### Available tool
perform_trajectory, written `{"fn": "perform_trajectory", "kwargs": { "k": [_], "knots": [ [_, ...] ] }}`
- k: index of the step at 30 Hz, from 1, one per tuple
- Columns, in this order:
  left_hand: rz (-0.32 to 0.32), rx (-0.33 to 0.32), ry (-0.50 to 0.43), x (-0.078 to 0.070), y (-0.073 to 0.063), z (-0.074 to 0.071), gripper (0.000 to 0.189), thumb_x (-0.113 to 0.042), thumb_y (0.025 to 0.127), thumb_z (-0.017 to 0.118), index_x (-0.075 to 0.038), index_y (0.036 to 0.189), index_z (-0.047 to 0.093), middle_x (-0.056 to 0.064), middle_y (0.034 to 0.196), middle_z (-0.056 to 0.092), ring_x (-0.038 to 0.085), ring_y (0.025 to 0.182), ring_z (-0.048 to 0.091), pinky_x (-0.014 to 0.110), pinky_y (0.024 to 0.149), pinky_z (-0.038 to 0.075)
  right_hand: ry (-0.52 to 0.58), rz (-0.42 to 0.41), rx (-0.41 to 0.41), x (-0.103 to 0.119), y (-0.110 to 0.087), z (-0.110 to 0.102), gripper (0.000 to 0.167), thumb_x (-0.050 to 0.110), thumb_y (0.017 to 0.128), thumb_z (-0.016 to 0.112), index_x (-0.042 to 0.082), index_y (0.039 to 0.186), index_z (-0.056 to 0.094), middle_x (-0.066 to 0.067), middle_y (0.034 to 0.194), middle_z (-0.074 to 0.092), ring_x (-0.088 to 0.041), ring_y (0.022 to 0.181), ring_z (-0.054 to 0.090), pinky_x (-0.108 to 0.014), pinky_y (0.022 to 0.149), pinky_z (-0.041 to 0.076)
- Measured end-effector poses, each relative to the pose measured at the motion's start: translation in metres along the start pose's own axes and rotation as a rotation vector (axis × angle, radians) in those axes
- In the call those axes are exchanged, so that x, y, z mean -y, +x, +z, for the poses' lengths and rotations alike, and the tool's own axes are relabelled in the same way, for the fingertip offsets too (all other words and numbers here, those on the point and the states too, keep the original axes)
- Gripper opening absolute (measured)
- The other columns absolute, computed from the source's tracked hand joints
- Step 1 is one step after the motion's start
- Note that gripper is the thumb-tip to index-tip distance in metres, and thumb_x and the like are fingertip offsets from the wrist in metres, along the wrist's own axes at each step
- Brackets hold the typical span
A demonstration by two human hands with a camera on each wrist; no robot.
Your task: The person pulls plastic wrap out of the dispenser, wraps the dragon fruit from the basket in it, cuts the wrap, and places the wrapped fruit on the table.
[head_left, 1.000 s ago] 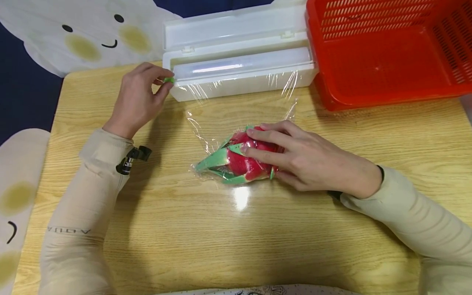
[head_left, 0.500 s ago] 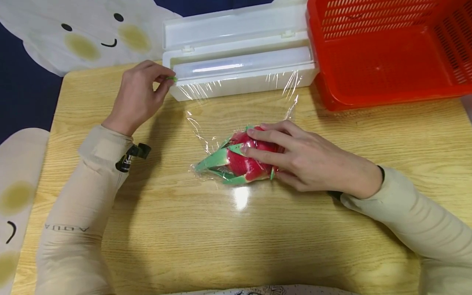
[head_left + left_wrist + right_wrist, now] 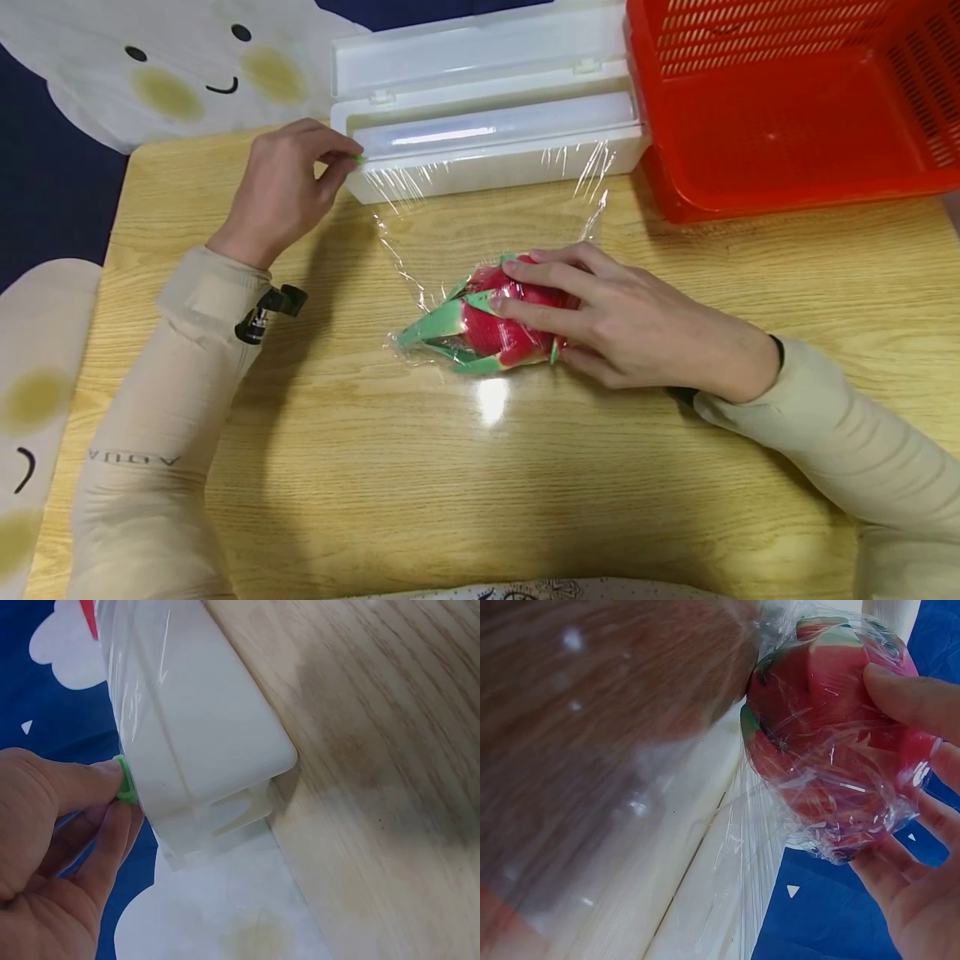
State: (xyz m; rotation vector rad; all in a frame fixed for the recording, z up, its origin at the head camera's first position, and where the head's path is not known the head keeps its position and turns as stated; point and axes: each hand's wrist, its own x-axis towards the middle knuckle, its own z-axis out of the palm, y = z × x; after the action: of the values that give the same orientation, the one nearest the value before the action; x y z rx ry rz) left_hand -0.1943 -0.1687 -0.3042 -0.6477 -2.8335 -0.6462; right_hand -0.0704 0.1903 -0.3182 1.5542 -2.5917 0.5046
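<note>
A red dragon fruit [image 3: 487,329] with green leaf tips lies on the table, wrapped in clear cling film [image 3: 487,225]. The film stretches from it back to the roll [image 3: 495,121] in a white dispenser box [image 3: 502,171], whose lid stands up. My right hand [image 3: 622,325] grips the fruit from its right side, fingers spread over the top; in the right wrist view the thumb and fingers curl round it. At the box's left front corner, my left hand [image 3: 288,187] pinches a small green slider [image 3: 126,781] between thumb and fingertips, at the film's edge.
A red plastic basket [image 3: 795,142] stands at the back right, touching the box's right end. The wooden table [image 3: 420,475] reaches toward the person's patterned clothing at the front. A cloud-print cloth [image 3: 187,67] hangs behind its back left edge.
My left hand has slid slightly to the right along the box's front edge with the green slider. The right hand and dragon fruit have stayed in place.
</note>
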Motion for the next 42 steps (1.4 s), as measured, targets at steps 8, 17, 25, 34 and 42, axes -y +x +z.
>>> {"fn": "perform_trajectory", "kwargs": {
  "k": [8,17,25,34,42],
  "knots": [
    [0.002,0.032,0.005,-0.002,0.002,-0.003,0.017,-0.005,0.099,0.067,0.001,0.111,0.077,0.02,0.109,0.077,0.032,0.095,0.073,0.041,0.084,0.056,0.003,-0.008,-0.016,-0.001,0.0,0.001,0.081,0.014,0.08,0.082,0.023,0.154,0.051,-0.015,0.156,0.051,-0.04,0.136,0.051,-0.054,0.094,0.061],
    [0.01,0.039,0.03,-0.003,0.005,-0.002,0.019,-0.01,0.101,0.066,0.0,0.111,0.078,0.019,0.106,0.078,0.032,0.09,0.072,0.033,0.077,0.049,0.0,-0.006,-0.013,-0.001,0.0,0.001,0.081,0.014,0.079,0.083,0.023,0.153,0.052,-0.015,0.156,0.051,-0.04,0.135,0.052,-0.054,0.093,0.061],
    [-0.01,0.044,0.02,-0.006,0.008,-0.001,0.019,-0.01,0.101,0.066,-0.001,0.111,0.079,0.019,0.107,0.078,0.031,0.09,0.072,0.031,0.076,0.048,0.004,-0.006,-0.015,-0.001,0.0,0.001,0.08,0.016,0.08,0.084,0.023,0.153,0.052,-0.015,0.156,0.051,-0.041,0.135,0.052,-0.055,0.095,0.06],
    [0.016,0.031,0.005,-0.013,0.013,0.004,0.018,-0.007,0.101,0.065,0.002,0.108,0.079,0.02,0.108,0.078,0.033,0.095,0.074,0.042,0.086,0.06,0.009,-0.007,-0.023,-0.001,0.0,0.003,0.08,0.015,0.08,0.083,0.023,0.153,0.052,-0.015,0.156,0.052,-0.041,0.136,0.052,-0.056,0.096,0.06],
    [0.029,0.023,0.0,-0.015,0.016,0.008,0.018,-0.005,0.101,0.064,0.003,0.106,0.079,0.021,0.108,0.079,0.036,0.1,0.076,0.045,0.093,0.061,-0.001,-0.015,-0.025,-0.002,0.0,0.004,0.08,0.016,0.079,0.084,0.022,0.153,0.053,-0.015,0.155,0.052,-0.041,0.135,0.052,-0.056,0.094,0.06]
  ]
}}
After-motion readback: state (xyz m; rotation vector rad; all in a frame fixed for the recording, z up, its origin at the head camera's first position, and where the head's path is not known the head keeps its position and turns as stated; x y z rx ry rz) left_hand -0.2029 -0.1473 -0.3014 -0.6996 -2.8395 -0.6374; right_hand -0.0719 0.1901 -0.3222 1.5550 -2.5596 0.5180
